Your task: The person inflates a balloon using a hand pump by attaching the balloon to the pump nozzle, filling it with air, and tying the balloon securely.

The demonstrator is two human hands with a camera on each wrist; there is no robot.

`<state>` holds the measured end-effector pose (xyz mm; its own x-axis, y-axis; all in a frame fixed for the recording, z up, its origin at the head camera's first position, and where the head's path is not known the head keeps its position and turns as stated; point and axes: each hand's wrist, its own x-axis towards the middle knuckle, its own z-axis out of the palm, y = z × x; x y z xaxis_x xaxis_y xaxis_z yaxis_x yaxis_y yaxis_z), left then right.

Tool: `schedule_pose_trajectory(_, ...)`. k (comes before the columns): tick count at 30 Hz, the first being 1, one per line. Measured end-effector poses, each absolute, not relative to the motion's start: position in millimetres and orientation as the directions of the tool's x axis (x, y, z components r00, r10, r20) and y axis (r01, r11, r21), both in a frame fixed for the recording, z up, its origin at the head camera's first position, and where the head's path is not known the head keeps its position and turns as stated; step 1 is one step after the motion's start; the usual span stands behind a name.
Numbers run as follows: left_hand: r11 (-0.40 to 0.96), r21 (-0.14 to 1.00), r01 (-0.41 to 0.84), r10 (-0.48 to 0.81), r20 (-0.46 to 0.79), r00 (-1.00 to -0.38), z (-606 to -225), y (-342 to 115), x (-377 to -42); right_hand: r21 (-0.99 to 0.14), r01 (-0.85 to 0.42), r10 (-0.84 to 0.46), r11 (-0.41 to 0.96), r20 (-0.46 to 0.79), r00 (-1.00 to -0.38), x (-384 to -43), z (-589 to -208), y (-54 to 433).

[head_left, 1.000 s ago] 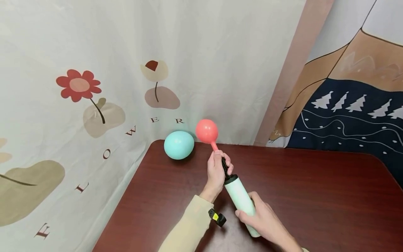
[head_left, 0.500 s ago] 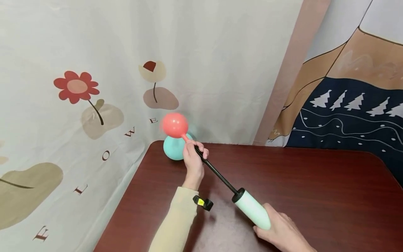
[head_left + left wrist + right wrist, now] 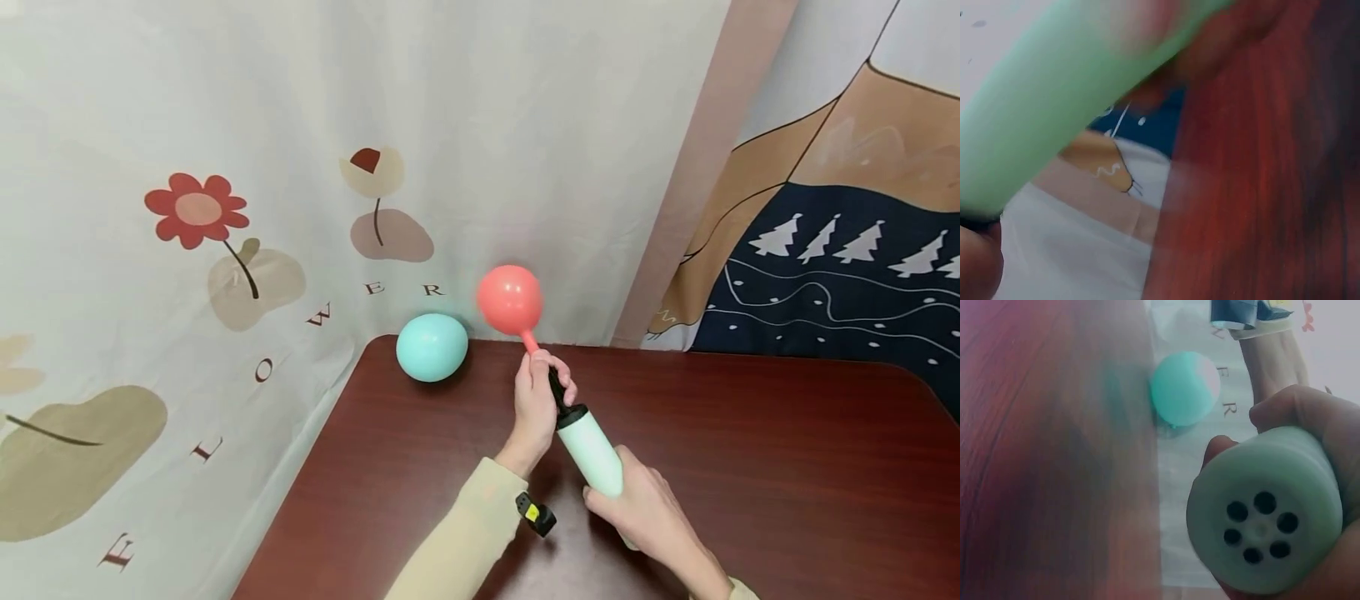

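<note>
A partly inflated red balloon (image 3: 510, 300) sits on the front end of a hand balloon pump (image 3: 590, 454), which has a pale green barrel and black end parts. My left hand (image 3: 536, 404) grips the pump's black front end, right at the balloon's neck. Lower down, my right hand (image 3: 645, 508) wraps round the green barrel. The barrel is pushed up close to the left hand, so little black rod shows. In the right wrist view, the barrel's rear face (image 3: 1261, 528) has a ring of several dark holes.
A turquoise balloon (image 3: 432, 347) lies at the far left corner of the dark red-brown table (image 3: 750, 467). Behind it hangs a pale curtain (image 3: 525, 150) with printed flowers and letters. A dark blue printed cloth (image 3: 840, 283) hangs at the right.
The hands spread apart half a second ago, baring the black rod, and have come together again. The left hand swung left, then back right. The red balloon has grown larger.
</note>
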<state>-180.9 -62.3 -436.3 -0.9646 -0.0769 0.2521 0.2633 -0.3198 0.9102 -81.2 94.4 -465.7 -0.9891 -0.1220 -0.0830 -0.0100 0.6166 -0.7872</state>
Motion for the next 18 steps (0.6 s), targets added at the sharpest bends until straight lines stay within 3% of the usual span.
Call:
schedule_pose_trajectory(9, -0.301, 0.919, 0.254, -0.157, 0.215, -0.964, -440.6, -66.7, -185.3, -0.794, 0.031, -0.108, 0.607, -0.121, -0.987, -79.5, -463.7, 82.6)
schedule_pose_trajectory(18, -0.400, 0.869, 0.292, -0.313, 0.170, -0.935, -431.7, -107.2, -206.8, -0.723, 0.046, -0.129, 0.690, -0.185, -0.974, -48.5, -481.4, 102.5)
